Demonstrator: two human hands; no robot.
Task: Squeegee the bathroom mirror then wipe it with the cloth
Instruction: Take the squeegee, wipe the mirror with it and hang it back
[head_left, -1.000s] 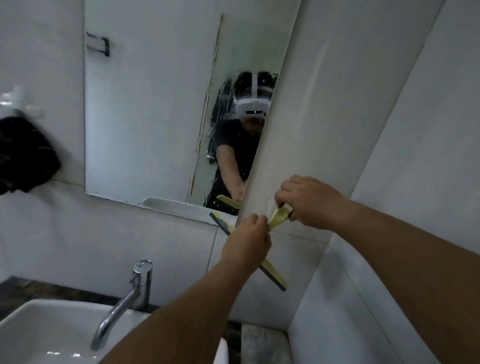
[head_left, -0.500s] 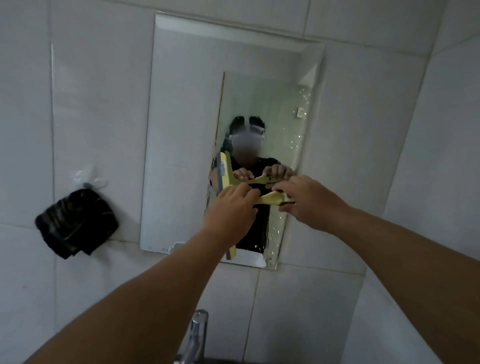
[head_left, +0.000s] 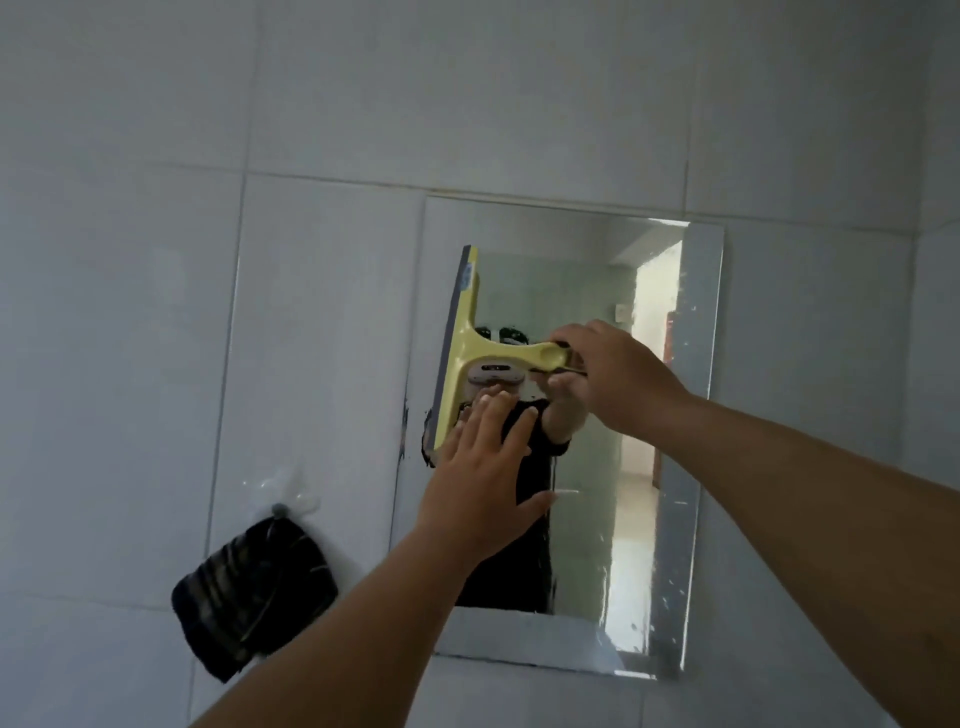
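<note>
Squeegee blade upright on mirror, right hand gripping its handle, left hand flat, fingers spread, holding nothing

Dim, cool and bluish overall, with soft, compressed detail. Brightest in the doorway reflected in the mirror, probably the main source of light. Glinting droplets along its right edge. Wide-angle bending of tile lines near the borders.

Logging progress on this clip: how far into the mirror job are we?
Done: nothing clearly; droplets still speck the mirror. In hand: right hand grips the squeegee handle, blade vertical near the mirror's left side, left hand flat with fingers straight by the blade. Left: the squeegee passes, then wiping; dark cloth hangs unused on the wall.
</note>
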